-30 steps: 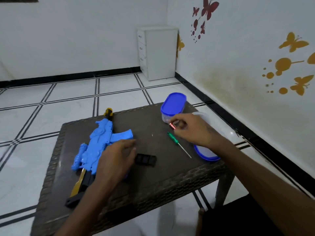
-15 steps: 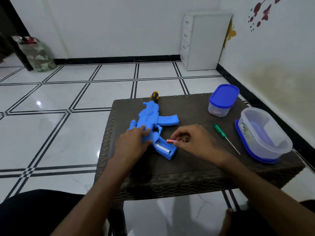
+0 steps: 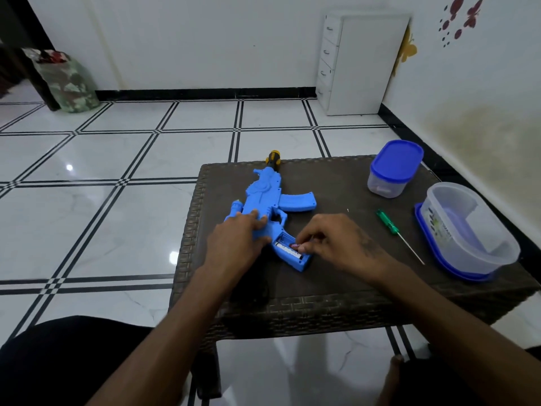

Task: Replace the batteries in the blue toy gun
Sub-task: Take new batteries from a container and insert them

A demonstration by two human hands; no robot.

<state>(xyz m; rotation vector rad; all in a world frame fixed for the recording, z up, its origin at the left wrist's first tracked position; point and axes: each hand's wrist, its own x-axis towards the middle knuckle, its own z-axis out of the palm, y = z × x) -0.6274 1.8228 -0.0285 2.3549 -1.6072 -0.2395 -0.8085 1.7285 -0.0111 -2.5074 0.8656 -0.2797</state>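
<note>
The right hand (image 3: 336, 244) pinches a battery (image 3: 295, 246) just over the toy gun (image 3: 269, 206) grip's open bay, lying along it. The left hand (image 3: 237, 241) presses flat, fingers straight.

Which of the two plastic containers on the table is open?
The larger clear container near the right table edge is open, standing on its blue lid. The smaller one behind it has its blue lid on.
</note>
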